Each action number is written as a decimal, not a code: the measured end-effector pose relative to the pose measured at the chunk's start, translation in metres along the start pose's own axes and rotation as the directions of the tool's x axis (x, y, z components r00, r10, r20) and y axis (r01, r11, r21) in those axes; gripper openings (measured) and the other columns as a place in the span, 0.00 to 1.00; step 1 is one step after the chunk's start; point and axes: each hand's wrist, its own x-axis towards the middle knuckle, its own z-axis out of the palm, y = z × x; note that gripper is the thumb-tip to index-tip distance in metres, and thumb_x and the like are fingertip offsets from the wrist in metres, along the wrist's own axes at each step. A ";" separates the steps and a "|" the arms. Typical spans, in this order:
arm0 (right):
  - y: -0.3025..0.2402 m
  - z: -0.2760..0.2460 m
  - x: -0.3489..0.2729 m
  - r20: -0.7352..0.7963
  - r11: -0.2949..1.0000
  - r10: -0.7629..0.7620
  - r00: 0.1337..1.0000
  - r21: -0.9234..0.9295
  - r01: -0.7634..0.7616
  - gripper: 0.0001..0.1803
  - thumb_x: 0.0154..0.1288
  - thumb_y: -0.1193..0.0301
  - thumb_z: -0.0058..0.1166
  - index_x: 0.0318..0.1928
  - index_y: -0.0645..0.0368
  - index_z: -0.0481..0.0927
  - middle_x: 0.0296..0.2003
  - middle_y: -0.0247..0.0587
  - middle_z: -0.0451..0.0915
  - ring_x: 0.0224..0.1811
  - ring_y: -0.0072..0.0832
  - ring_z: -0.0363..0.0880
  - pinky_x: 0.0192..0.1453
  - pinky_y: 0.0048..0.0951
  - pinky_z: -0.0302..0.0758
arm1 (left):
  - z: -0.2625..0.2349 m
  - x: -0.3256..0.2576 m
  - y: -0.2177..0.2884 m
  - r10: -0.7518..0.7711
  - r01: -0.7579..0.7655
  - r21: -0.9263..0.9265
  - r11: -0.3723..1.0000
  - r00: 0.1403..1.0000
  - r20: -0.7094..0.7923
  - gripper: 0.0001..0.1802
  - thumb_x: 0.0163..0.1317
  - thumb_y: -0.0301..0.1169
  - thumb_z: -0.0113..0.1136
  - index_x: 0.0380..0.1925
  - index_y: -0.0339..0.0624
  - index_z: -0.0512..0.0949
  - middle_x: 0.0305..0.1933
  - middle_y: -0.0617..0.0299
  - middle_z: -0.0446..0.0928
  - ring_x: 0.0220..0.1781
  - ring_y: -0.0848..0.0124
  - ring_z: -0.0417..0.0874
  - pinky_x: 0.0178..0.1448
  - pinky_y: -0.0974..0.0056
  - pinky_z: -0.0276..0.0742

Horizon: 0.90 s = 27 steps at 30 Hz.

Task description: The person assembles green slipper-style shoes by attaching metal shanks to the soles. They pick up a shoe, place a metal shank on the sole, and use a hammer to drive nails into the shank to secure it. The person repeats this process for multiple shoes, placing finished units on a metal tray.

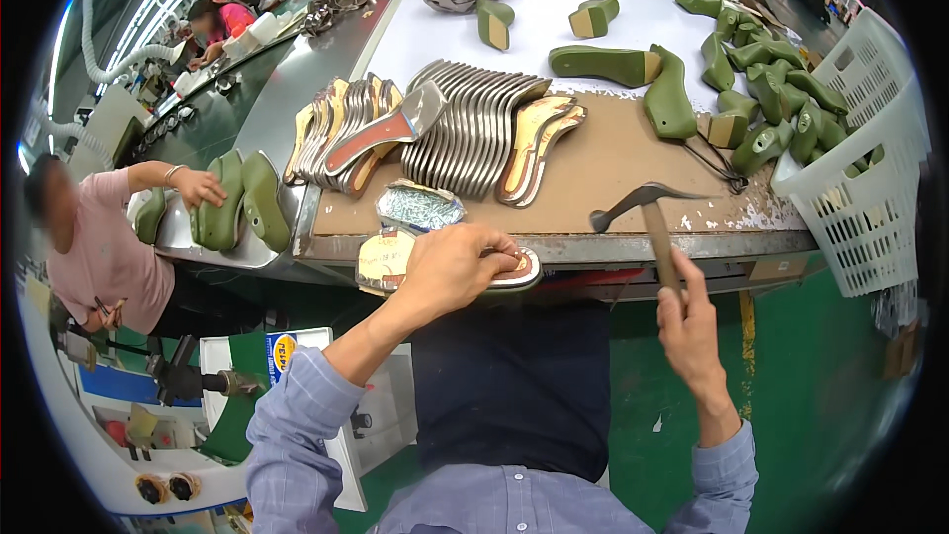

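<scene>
At the near edge of the bench, my left hand point(450, 262) is closed over an insole point(379, 257) with a yellow patch at one end and a reddish-brown strip at the other. Its thumb and fingertips are curled together over the brown end; anything tiny between them is too small to tell. My right hand point(689, 321) grips the wooden handle of a hammer point(657, 227), whose dark curved head is raised apart from the insole. Just beyond my left hand is an open packet of small shiny bits point(420, 206).
Stacked metallic-edged soles point(465, 129) and yellow-faced insoles point(539, 148) cover the bench's middle. Green shoe lasts point(771, 89) pile up beside a white plastic basket point(855, 178) at right. A co-worker point(109, 237) at left touches green lasts point(225, 200) on a metal table.
</scene>
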 end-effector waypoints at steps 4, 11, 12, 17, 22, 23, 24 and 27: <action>-0.022 0.001 -0.016 0.014 0.959 -0.281 0.960 0.023 0.281 0.27 0.75 0.78 0.52 0.71 0.61 0.64 0.55 0.55 0.82 0.39 0.28 0.84 0.43 0.27 0.80 | 0.002 0.000 -0.001 0.015 -0.015 -0.001 1.000 1.000 0.000 0.10 0.62 0.40 0.69 0.38 0.48 0.89 0.44 0.63 0.88 0.44 0.63 0.89 0.49 0.62 0.80; -0.057 0.015 -0.018 0.012 0.818 -0.574 0.818 -0.040 0.574 0.24 0.69 0.79 0.60 0.64 0.63 0.72 0.56 0.56 0.82 0.50 0.44 0.87 0.52 0.34 0.83 | 0.001 -0.001 0.005 0.021 -0.022 -0.033 0.999 1.000 -0.014 0.11 0.61 0.42 0.70 0.38 0.50 0.89 0.35 0.61 0.87 0.37 0.61 0.88 0.44 0.59 0.79; -0.060 0.016 -0.016 0.090 0.847 -0.526 0.846 -0.029 0.530 0.24 0.69 0.79 0.60 0.64 0.63 0.73 0.56 0.55 0.82 0.51 0.44 0.87 0.53 0.34 0.82 | -0.001 -0.001 0.006 0.005 -0.005 -0.004 1.000 1.000 0.014 0.12 0.61 0.42 0.70 0.40 0.49 0.88 0.36 0.59 0.86 0.38 0.60 0.87 0.44 0.58 0.79; -0.063 0.005 -0.023 0.069 0.894 -0.447 0.892 0.056 0.444 0.25 0.70 0.79 0.58 0.66 0.62 0.70 0.56 0.56 0.82 0.48 0.39 0.87 0.50 0.32 0.82 | -0.013 -0.004 0.003 0.164 -0.167 0.082 0.983 0.985 0.047 0.23 0.58 0.45 0.72 0.50 0.47 0.84 0.47 0.53 0.84 0.51 0.53 0.85 0.52 0.54 0.77; -0.035 -0.002 -0.035 -0.055 0.916 -0.384 0.922 0.100 0.388 0.27 0.72 0.79 0.56 0.69 0.61 0.67 0.54 0.53 0.82 0.38 0.28 0.84 0.43 0.26 0.80 | -0.029 -0.014 -0.028 0.369 -0.380 0.423 0.823 0.923 0.111 0.33 0.52 0.54 0.73 0.54 0.49 0.80 0.51 0.54 0.83 0.63 0.51 0.78 0.68 0.49 0.67; -0.033 -0.001 -0.037 -0.051 0.927 -0.353 0.934 0.116 0.357 0.27 0.72 0.79 0.56 0.69 0.61 0.67 0.54 0.53 0.82 0.37 0.27 0.84 0.42 0.26 0.80 | -0.027 -0.016 -0.028 0.366 -0.378 0.406 0.832 0.924 0.109 0.33 0.52 0.54 0.73 0.53 0.49 0.80 0.50 0.56 0.83 0.62 0.53 0.78 0.67 0.50 0.67; -0.030 0.000 -0.039 -0.041 0.935 -0.325 0.945 0.133 0.328 0.28 0.71 0.79 0.57 0.69 0.61 0.67 0.54 0.52 0.83 0.37 0.26 0.84 0.42 0.26 0.80 | -0.025 -0.019 -0.027 0.360 -0.373 0.388 0.843 0.927 0.108 0.32 0.51 0.53 0.73 0.53 0.49 0.80 0.49 0.57 0.83 0.60 0.55 0.79 0.66 0.51 0.67; -0.027 0.004 -0.039 -0.039 0.936 -0.324 0.945 0.128 0.326 0.28 0.70 0.80 0.59 0.68 0.61 0.68 0.55 0.51 0.83 0.38 0.29 0.85 0.42 0.27 0.81 | -0.020 -0.020 -0.028 0.410 -0.399 0.403 0.824 0.910 0.062 0.30 0.51 0.49 0.73 0.52 0.48 0.80 0.45 0.60 0.82 0.53 0.61 0.81 0.61 0.54 0.66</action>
